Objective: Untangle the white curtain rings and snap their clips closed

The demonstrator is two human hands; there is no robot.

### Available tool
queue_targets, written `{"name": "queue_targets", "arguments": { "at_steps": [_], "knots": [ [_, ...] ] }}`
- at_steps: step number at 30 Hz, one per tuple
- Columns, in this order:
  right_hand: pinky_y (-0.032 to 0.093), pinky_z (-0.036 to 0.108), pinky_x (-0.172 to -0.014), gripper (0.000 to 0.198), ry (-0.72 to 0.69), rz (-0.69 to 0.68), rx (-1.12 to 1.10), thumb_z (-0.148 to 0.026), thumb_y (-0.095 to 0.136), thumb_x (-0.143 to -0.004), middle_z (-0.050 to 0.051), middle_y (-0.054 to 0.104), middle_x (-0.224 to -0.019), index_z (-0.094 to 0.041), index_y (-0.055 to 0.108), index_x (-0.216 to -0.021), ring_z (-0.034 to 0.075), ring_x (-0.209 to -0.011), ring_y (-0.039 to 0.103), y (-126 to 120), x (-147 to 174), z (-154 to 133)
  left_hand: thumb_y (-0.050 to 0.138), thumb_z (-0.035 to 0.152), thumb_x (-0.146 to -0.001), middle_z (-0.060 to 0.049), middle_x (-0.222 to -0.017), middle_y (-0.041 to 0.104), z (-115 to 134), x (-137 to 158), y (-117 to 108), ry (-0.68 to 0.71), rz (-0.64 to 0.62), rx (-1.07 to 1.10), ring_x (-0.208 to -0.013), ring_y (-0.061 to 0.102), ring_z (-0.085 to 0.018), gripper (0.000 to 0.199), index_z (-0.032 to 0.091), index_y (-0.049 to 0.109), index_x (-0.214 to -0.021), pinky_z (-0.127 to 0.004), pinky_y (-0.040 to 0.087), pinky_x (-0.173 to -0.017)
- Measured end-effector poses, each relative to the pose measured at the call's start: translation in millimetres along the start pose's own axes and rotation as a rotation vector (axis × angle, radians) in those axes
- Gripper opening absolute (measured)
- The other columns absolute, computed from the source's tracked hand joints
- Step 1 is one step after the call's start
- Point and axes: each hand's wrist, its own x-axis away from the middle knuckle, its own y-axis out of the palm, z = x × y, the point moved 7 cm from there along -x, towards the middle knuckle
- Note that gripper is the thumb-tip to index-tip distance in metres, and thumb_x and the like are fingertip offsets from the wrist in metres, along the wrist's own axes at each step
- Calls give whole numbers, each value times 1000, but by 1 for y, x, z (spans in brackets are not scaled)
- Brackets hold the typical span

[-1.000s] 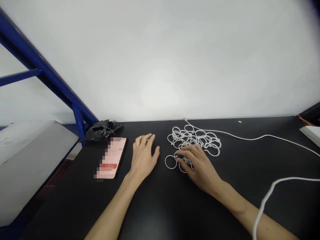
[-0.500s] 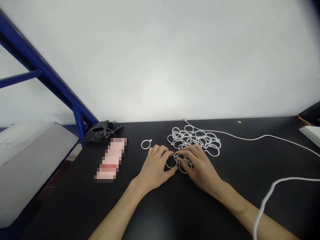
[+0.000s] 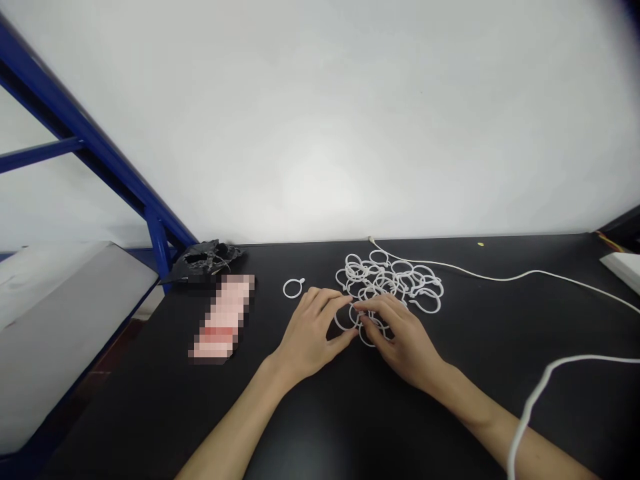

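Note:
Both my hands work at the near edge of a heap of thin white plastic rings [image 3: 400,270], each with a small knob-like clasp. My left hand [image 3: 313,327] curves round one white ring [image 3: 341,325], its thumb at the near rim and its forefinger at the far side. My right hand [image 3: 403,337] pinches at the right side of this ring with thumb and forefinger; the exact contact is hidden. More rings lie under the right fingers, partly covered. A single closed ring [image 3: 293,289] lies apart, beyond and left of my left hand.
The black table [image 3: 310,427] meets a white wall [image 3: 320,133]. A blurred pink slip [image 3: 225,320] and crumpled black plastic [image 3: 207,260] lie left, near a blue metal frame [image 3: 159,247]. One white cable [image 3: 490,275] runs along the back right; another [image 3: 537,393] crosses over my right forearm.
My fingers have shifted slightly at the near rings, and the left forefinger has moved a little closer to the right hand. The heap and the separate ring look unchanged.

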Motion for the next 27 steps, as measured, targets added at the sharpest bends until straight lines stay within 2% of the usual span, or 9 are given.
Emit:
{"name": "queue_targets", "arguments": {
  "at_steps": [7,18,24,27],
  "knots": [
    [52,33,-80,16,-15,34,-4,-15,52,-94,4,64,-97,-23,58,-106,18,-91,61,0,0,0,62,29,-88,-6,-113,60,0,0,0,2,-8,26,-103,54,-23,36,22,53,-122,-41,48,-92],
    [52,32,-69,12,-19,5,-20,-15,48,-95,3,62,-83,-23,58,-96,17,-78,58,-6,-3,-2,63,31,-88,-6,-109,63,2,0,1,1,-13,67,-100,54,-22,31,21,57,-116,-40,49,-88],
    [53,35,-77,20,-5,-39,35,-19,50,-96,5,65,-94,-24,57,-114,20,-88,60,0,-2,4,61,28,-88,-6,-111,61,-4,-1,5,-44,-50,16,-102,54,-22,31,22,56,-118,-40,48,-91],
    [53,40,-83,25,-6,-20,102,-20,52,-95,7,65,-102,-23,55,-119,22,-96,60,-2,-2,5,59,22,-88,-7,-114,59,-17,-2,2,-133,-13,-94,-104,52,-24,32,21,55,-119,-43,46,-93]
  ]
}}
